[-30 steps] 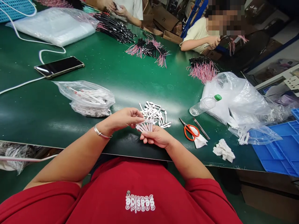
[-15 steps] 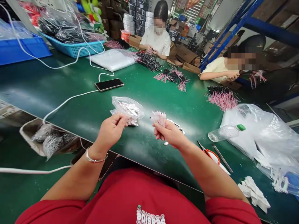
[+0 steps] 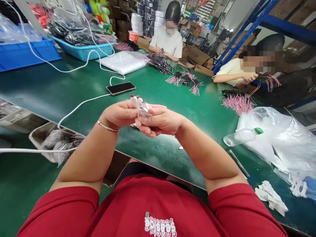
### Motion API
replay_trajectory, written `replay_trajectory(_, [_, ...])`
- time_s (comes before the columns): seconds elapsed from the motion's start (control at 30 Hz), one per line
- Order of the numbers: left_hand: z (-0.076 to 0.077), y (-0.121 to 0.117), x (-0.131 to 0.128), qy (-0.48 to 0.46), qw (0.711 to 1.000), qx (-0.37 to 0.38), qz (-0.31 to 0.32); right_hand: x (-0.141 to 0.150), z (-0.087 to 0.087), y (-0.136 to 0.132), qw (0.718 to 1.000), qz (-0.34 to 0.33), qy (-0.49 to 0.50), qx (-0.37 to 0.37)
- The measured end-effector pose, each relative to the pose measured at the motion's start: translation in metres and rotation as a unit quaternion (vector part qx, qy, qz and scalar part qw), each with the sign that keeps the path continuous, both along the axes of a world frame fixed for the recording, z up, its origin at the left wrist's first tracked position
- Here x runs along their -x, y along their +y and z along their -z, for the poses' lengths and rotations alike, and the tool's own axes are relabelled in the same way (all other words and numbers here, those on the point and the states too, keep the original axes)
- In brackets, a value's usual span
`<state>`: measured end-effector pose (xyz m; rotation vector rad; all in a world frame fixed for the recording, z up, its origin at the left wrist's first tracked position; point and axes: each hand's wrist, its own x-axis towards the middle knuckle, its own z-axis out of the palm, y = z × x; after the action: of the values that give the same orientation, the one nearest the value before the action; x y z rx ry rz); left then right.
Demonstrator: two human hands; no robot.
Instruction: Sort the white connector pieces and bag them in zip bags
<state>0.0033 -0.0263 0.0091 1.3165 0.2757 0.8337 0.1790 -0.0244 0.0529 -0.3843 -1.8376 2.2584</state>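
My left hand [image 3: 120, 114] and my right hand [image 3: 161, 121] meet above the green table. Between them is a bundle of small white parts [image 3: 138, 102], some with dark red tips, too small to name more exactly. My right thumb presses on the bundle from the near side, its fingers curled beneath. The left fingers close on it from the other side, partly hidden by the right hand. A bit of something whitish on the table shows just under the hands; most of it is covered.
A phone [image 3: 121, 88] with a white cable lies beyond my hands. On the right are a clear bottle [image 3: 242, 137], plastic bags [image 3: 281, 135], a metal strip [image 3: 239, 162] and crumpled tissue [image 3: 271, 197]. Black-and-pink wire bundles [image 3: 237, 101] lie near two people working across the table.
My left hand has left the clear bag and moved right and up; my right hand has moved left with the white parts. Both hands now join around the bundle.
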Motion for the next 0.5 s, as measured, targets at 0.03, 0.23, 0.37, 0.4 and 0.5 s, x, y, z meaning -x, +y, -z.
replay_trajectory(0.03, [-0.007, 0.000, 0.000, -0.006, 1.000, -0.009, -0.010, 0.001, 0.000, 0.002, 1.000, -0.005, 0.018, 0.001])
replay_trajectory(0.23, [-0.043, -0.006, -0.007, 0.009, 0.996, -0.080, -0.036, -0.001, -0.004, 0.006, 0.996, 0.001, 0.082, 0.046])
replay_trajectory(0.37, [-0.057, -0.004, -0.014, 0.035, 0.996, -0.035, -0.078, -0.007, -0.013, 0.008, 0.995, 0.085, 0.059, -0.004])
replay_trajectory(0.4, [-0.062, -0.003, -0.016, 0.038, 0.992, -0.028, -0.117, -0.009, -0.013, 0.010, 0.992, 0.111, 0.042, -0.041])
replay_trajectory(0.5, [-0.081, 0.001, -0.017, 0.074, 0.957, -0.091, -0.265, -0.016, 0.005, 0.013, 0.952, 0.199, -0.065, -0.224])
